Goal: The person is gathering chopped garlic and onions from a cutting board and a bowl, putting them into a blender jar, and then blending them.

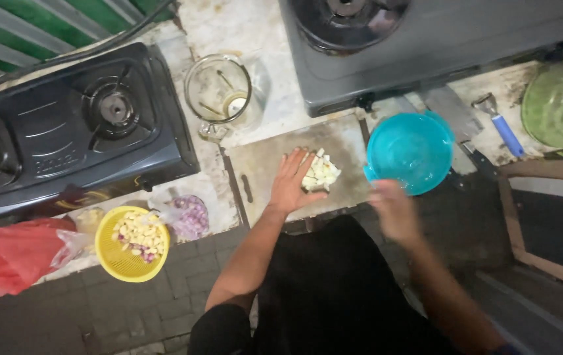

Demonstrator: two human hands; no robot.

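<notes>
Left hand [292, 183] spread flat, cupped against pale chopped pieces [321, 173] on cutting board [261, 164], nothing gripped. Right hand [394, 209] blurred at teal bowl [411, 152] near edge; grip indeterminate.

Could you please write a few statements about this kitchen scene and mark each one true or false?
1. The left hand rests against a pile of pale chopped pieces on the cutting board. True.
2. The right hand holds a red bowl. False: it is at the near rim of a teal bowl.
3. The yellow colander lies empty. False: it holds pale cut pieces.
4. A peeler with a blue handle lies right of the teal bowl. True.
5. A pot sits on the burner of the black stove. False: its burners are bare.
</notes>
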